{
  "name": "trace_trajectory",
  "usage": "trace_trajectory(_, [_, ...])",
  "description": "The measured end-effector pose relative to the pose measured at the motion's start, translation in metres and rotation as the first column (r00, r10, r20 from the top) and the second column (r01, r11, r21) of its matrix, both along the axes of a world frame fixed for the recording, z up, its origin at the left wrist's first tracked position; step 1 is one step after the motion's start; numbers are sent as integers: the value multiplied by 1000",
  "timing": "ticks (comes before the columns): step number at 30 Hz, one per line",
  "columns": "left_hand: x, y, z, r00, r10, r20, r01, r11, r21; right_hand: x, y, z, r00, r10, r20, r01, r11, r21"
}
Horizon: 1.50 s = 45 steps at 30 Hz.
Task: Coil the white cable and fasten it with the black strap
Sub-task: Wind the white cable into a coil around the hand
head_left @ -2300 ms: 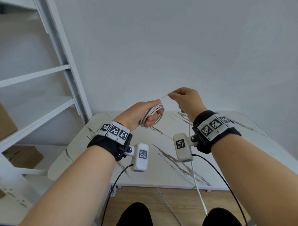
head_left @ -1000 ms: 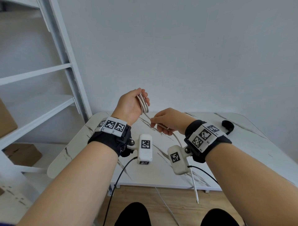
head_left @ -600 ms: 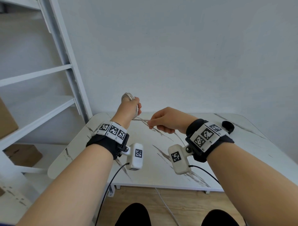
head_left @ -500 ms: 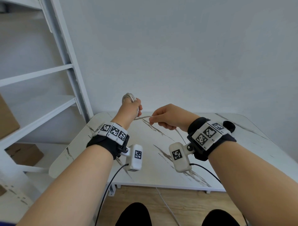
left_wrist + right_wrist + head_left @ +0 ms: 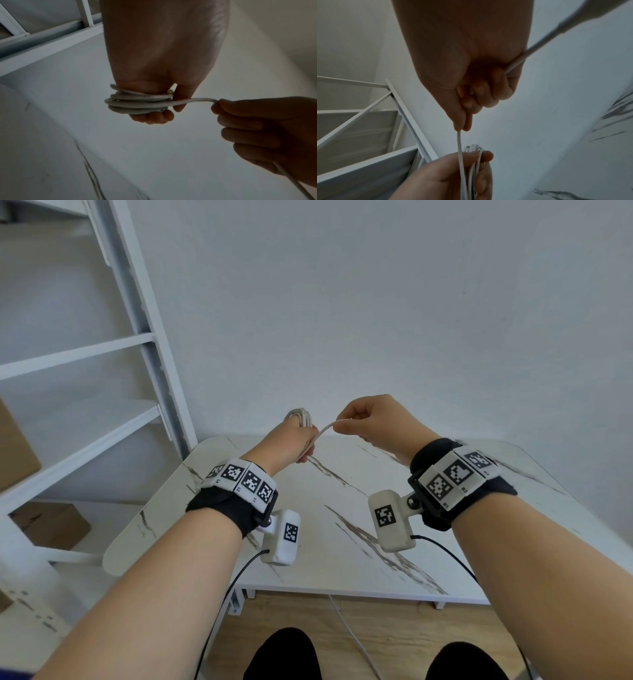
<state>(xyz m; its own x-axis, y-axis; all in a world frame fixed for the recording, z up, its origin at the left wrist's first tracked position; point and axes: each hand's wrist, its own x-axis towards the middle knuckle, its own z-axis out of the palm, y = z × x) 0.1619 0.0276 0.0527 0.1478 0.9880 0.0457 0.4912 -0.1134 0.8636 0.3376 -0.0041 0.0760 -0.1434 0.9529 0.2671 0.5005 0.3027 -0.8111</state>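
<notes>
White and rubbery, the cable [image 5: 139, 103] sits wound in several stacked loops around the fingers [image 5: 154, 117] of the left hand [image 5: 291, 440], the turns lying close against one another just past the knuckles, with the fingertips poking out beyond the coil; the thumb [image 5: 485, 155] of that hand presses against the side of the loops, so the hand is curled through and around the bundle; from the coil a single free strand runs a short way across to the right hand [image 5: 380, 421], held level with the left and just beside it, both raised above the table; there the strand is pinched between the thumb and forefinger [image 5: 462, 121], while the other fingers are folded into the palm with the cable passing through the fist and out at the heel of the hand; below the table edge a length of white cable trails over the wooden floor [image 5: 394, 631]; the marble-patterned tabletop [image 5: 342, 549] lies under both hands; a white shelving frame [image 5: 144, 337] stands to the left against the pale wall [image 5: 376, 302]; each wrist carries a black band with coded markers.
</notes>
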Motion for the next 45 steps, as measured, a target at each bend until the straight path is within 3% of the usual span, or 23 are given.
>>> trace_trajectory(13, [6,-10,1,985,-171,37,174,981,-87,3,7,-8,986,-164,35,152,963,224])
trace_trajectory(24, [3,-10,1,952,-179,249,214,969,-121,15,15,-21,974,-226,-28,227,963,142])
trace_trajectory(33, [1,-10,3,823,-150,548,236,968,-89,10,18,-31,977,-197,-85,201,978,49])
trace_trajectory(45, [-2,-7,4,596,-92,798,301,947,-115,-2,10,-31,965,-125,-231,114,992,-61])
